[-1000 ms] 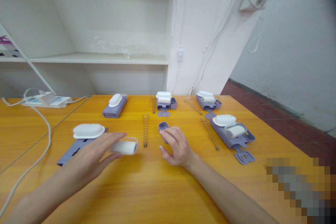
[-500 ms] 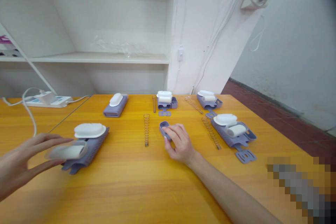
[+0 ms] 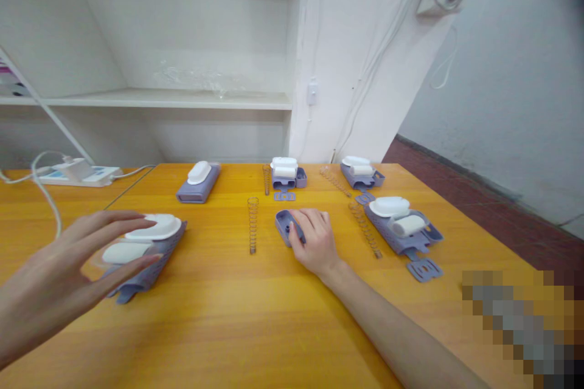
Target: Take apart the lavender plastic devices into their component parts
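My left hand (image 3: 84,261) is open, thumb and fingers spread around a white roll (image 3: 124,251) in a clear wrapper. That roll lies against a purple perforated case (image 3: 159,261) with a white oval piece (image 3: 157,228) on top. My right hand (image 3: 316,242), its fingers closed, grips the right side of a small purple open box (image 3: 283,225) at the middle of the table. The fingers hide part of that box. A coil spring (image 3: 252,225) lies to its left, and another spring (image 3: 365,228) to its right.
At the right lies another purple case (image 3: 392,234) with a roll and a slotted purple plate (image 3: 424,268). Farther back stand more cases (image 3: 198,185), (image 3: 283,176), (image 3: 360,171) with springs. A white power strip (image 3: 84,176) with cables is at the back left, below a shelf (image 3: 182,99).
My left hand has moved right and its fingers have spread from the roll, which now rests by the case. My right fingers have shifted from inside the small box to its right side.
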The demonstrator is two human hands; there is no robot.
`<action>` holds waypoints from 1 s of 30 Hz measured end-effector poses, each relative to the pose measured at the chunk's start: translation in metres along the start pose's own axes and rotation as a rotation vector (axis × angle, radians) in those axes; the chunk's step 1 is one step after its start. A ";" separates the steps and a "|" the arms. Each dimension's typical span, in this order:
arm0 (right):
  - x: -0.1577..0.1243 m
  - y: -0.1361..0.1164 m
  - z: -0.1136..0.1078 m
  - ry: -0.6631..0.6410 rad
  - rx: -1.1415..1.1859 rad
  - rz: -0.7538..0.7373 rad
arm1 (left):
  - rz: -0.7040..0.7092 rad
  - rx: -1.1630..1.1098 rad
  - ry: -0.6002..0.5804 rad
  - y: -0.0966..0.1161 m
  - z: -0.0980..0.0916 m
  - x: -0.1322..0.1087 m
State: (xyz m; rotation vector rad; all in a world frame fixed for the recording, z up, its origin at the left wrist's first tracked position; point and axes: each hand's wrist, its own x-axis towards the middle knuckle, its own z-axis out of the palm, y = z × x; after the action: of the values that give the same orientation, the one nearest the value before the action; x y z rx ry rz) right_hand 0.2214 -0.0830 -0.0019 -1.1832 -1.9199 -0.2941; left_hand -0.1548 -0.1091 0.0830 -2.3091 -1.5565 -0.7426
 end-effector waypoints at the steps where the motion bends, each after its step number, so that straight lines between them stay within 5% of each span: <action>1: 0.000 0.001 0.001 -0.010 -0.011 0.010 | 0.031 -0.038 -0.061 0.013 0.001 0.004; 5: -0.001 0.004 0.002 -0.012 0.019 0.013 | 0.165 -0.117 -0.162 0.066 0.019 0.017; 8: -0.002 0.004 0.002 -0.052 0.163 -0.118 | 0.229 -0.169 -0.233 0.101 0.046 0.022; 11: -0.004 0.002 0.001 -0.086 0.253 -0.250 | 0.263 -0.211 -0.289 0.129 0.072 0.025; 15: -0.003 0.002 0.000 -0.073 0.251 -0.196 | 0.270 -0.182 -0.320 0.155 0.092 0.030; 24: -0.001 0.004 0.000 -0.052 0.216 -0.062 | 0.173 -0.115 -0.333 0.171 0.105 0.040; 30: -0.002 0.004 -0.001 -0.034 0.205 -0.073 | 0.159 -0.191 -0.330 0.162 0.094 0.017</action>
State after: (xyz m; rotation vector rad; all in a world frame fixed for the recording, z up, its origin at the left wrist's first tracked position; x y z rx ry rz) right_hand 0.2254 -0.0824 -0.0037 -0.9908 -1.9732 -0.1132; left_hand 0.0239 -0.1146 0.0243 -2.7740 -1.4546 -0.5093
